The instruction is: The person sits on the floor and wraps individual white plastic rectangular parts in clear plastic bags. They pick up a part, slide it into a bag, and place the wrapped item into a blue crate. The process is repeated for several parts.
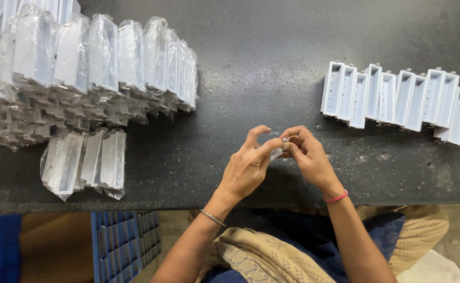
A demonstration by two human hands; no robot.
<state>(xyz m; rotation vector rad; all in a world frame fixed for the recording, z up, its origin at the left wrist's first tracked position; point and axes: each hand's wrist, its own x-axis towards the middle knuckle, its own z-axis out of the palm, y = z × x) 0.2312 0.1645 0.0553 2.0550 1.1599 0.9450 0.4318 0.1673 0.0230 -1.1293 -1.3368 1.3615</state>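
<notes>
Pinching a small clear piece between them, left hand and right hand grip it left of the open, empty white housings; its axis is indiscernible.

Even soft light, sharp focus, faint glare.

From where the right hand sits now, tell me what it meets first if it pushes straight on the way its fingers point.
The right hand points at the left hand; their fingertips already pinch the same small clear piece, so it meets those first.
</notes>
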